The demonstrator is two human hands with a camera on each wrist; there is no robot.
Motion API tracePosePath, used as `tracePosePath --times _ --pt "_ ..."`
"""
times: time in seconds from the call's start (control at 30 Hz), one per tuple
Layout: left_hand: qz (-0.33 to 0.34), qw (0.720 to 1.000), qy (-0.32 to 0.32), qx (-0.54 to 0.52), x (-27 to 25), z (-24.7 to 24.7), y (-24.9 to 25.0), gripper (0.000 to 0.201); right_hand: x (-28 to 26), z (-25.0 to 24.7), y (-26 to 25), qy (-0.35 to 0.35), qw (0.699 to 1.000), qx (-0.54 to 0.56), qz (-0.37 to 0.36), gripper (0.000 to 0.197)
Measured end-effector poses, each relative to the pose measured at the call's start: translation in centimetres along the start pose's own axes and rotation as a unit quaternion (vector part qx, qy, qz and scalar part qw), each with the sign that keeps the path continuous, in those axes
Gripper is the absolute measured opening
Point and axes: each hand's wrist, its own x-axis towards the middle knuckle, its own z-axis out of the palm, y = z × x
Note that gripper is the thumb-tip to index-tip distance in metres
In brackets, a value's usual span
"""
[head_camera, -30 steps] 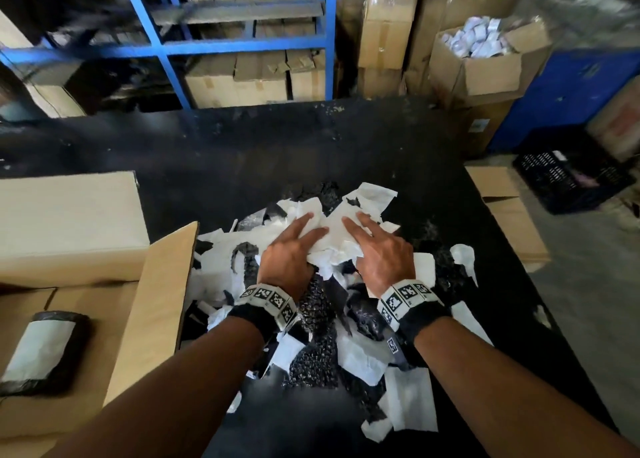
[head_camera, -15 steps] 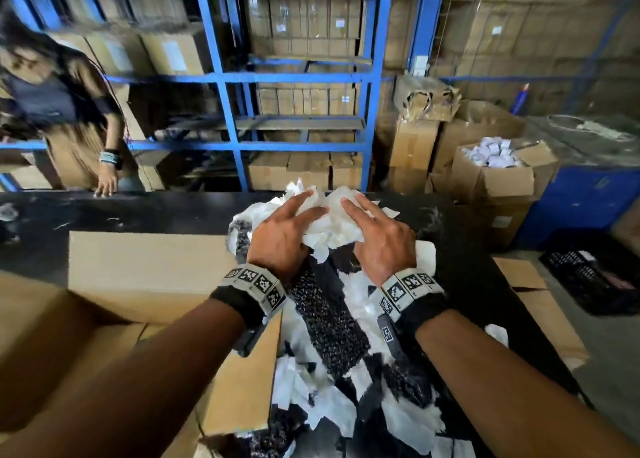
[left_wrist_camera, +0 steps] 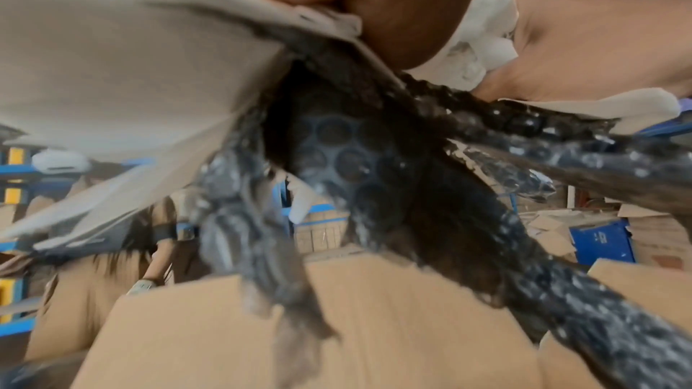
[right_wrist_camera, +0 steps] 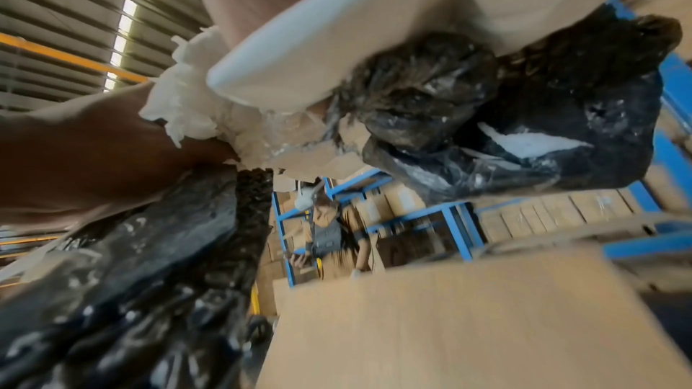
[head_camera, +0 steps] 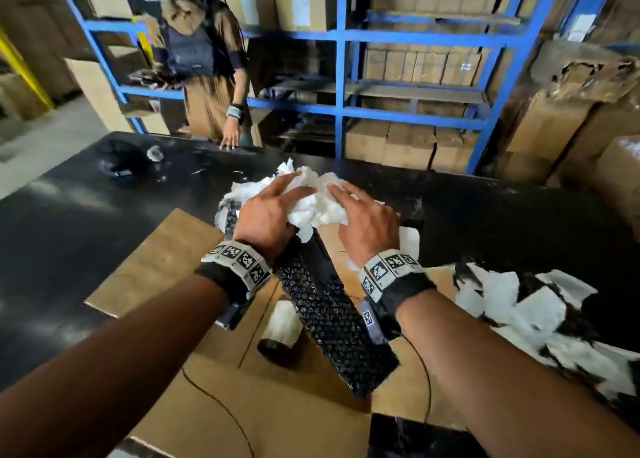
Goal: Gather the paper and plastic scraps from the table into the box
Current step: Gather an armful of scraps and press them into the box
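Note:
Above the open cardboard box (head_camera: 156,260), my left hand (head_camera: 273,215) and right hand (head_camera: 367,225) hold a bundle of crumpled white paper scraps (head_camera: 311,204) between them, fingers laid over its top. A long strip of black bubble wrap (head_camera: 329,312) hangs from the bundle down into the box. The left wrist view shows the bubble wrap (left_wrist_camera: 374,164) dangling over the box (left_wrist_camera: 374,321). Black plastic (right_wrist_camera: 524,129) and white paper (right_wrist_camera: 187,105) fill the right wrist view. More white and black scraps (head_camera: 519,301) lie on the table to the right.
A wrapped roll (head_camera: 280,326) lies inside the box. The black table (head_camera: 69,215) stretches left and behind. Another person (head_camera: 204,59) stands at its far edge with a hand (head_camera: 228,142) on it. Blue racks (head_camera: 343,76) with cartons stand behind.
Both hands lifted the scrap bundle off the table and carried it left, over the open box. The head view swung up and left, bringing in the other person.

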Motion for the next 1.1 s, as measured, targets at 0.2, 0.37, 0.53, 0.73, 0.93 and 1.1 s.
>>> tracePosePath --times 0.2,0.37,0.53,0.73,0.93,1.1 --pt "-0.027 0.992 -0.121 0.02 -2.0 4.8 -8.1 0.075 -1.9 8.8 -2.7 -0.083 0.994 -0.028 0.07 0.064" --pt "-0.042 0.971 -0.234 0.036 -2.8 9.6 -11.7 0.072 -4.6 13.2 -1.8 -0.176 0.971 -0.068 0.144 0.055" --pt "-0.042 0.948 -0.307 0.066 -4.3 13.1 -14.3 0.071 -6.6 16.4 -0.6 -0.273 0.935 -0.121 0.19 0.031" --pt "-0.048 0.907 -0.399 0.124 -6.0 15.3 -17.3 0.107 -7.1 18.7 0.5 -0.416 0.874 -0.084 0.238 0.105" --pt "-0.042 0.88 -0.462 0.101 -4.9 13.7 -17.4 0.144 -6.3 17.8 0.7 -0.472 0.855 -0.098 0.191 0.15" --pt "-0.016 0.838 -0.535 0.104 -6.1 14.9 -16.8 0.167 -7.8 19.4 1.5 -0.515 0.837 -0.109 0.148 0.164"
